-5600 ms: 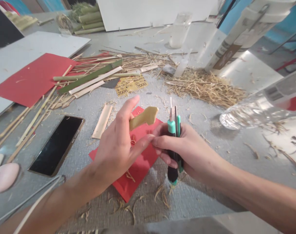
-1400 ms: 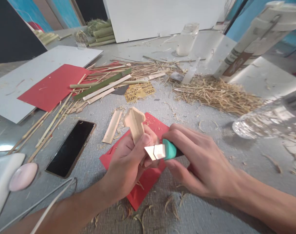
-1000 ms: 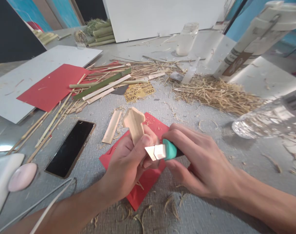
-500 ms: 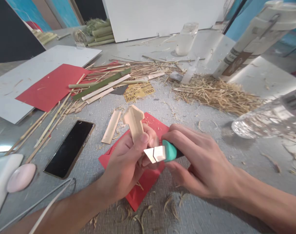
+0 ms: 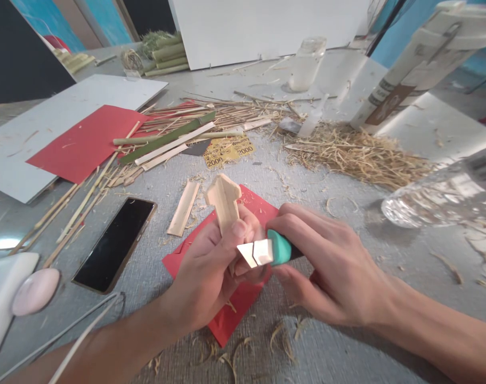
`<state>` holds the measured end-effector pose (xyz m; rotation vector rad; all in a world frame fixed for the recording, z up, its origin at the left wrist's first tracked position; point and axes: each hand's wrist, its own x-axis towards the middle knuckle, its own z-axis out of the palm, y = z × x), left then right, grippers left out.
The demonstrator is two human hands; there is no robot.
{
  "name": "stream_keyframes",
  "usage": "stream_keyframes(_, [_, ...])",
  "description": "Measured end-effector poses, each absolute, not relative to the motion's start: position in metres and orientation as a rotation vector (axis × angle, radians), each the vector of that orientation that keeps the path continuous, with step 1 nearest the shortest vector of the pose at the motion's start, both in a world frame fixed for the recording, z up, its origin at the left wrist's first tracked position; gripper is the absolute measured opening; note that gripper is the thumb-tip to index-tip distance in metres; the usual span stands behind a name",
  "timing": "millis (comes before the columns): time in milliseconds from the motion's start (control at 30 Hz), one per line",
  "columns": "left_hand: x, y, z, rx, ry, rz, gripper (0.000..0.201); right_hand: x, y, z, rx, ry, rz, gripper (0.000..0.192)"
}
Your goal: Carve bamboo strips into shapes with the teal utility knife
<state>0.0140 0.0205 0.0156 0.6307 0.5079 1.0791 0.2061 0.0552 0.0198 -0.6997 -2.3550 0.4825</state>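
Between the thumb and fingers of my left hand (image 5: 211, 266) is a pale wooden piece (image 5: 224, 197), its wider notched head pointing away from me. My right hand (image 5: 331, 266) is closed around a utility knife (image 5: 280, 248) with a green-and-black handle. The knife's bare blade (image 5: 253, 253) points left, close to my left fingers and below the wooden piece. Whether the blade touches anything I cannot tell. A red sheet (image 5: 243, 309) lies under both hands. To the left of the wooden piece a flat pale strip (image 5: 184, 208) rests on the table.
A dark phone (image 5: 114, 245) and white cable (image 5: 83, 333) lie at left. Farther back are thin sticks (image 5: 227, 112), a green strip (image 5: 171, 136), a yellow printed card (image 5: 229, 152) and dry straw (image 5: 350, 152). A clear bottle (image 5: 438, 186), glass jar (image 5: 307, 64) and tall container (image 5: 419, 64) stand or lie rightward.
The wooden piece has tipped slightly to the right in my left hand. My right hand and the knife have barely moved.
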Motion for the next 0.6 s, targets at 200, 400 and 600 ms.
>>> stream_keyframes(200, [0.0146,0.0199,0.0152,0.614,0.544,1.074,0.035,0.2057,0.0552,0.0207,-0.710,-2.357,0.497,0.015])
stream_keyframes(400, [0.0141,0.0205,0.0165,0.605,0.514,1.060,0.029,0.2054,0.0554,0.0217,-0.698,-2.340,0.481,0.015])
stream_keyframes(600, [0.0091,0.0197,0.0164,0.621,0.520,0.999,0.025,0.2113,0.0578,0.0199,-0.701,-2.284,0.567,0.016])
